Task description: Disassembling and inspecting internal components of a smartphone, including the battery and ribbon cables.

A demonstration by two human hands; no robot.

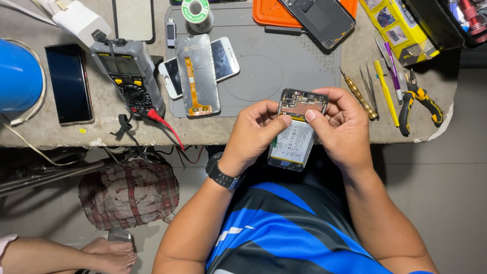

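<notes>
Just past the front edge of the grey workbench [304,129], we grip an opened black phone with white battery [297,132] in both hands, left hand [252,133] and right hand [341,127] apparently thumb-pinching its sides, long axis pointing away from us.

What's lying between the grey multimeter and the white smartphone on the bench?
In the head view, nothing lies between the grey multimeter and the white smartphone except bare bench.

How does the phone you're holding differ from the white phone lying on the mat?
The opened phone is held in both hands, left hand and right hand; the white phone lies on the grey mat. The opened phone shows battery and circuit board; the white phone is partly covered by a loose screen panel. Both are slim rectangles.
</notes>
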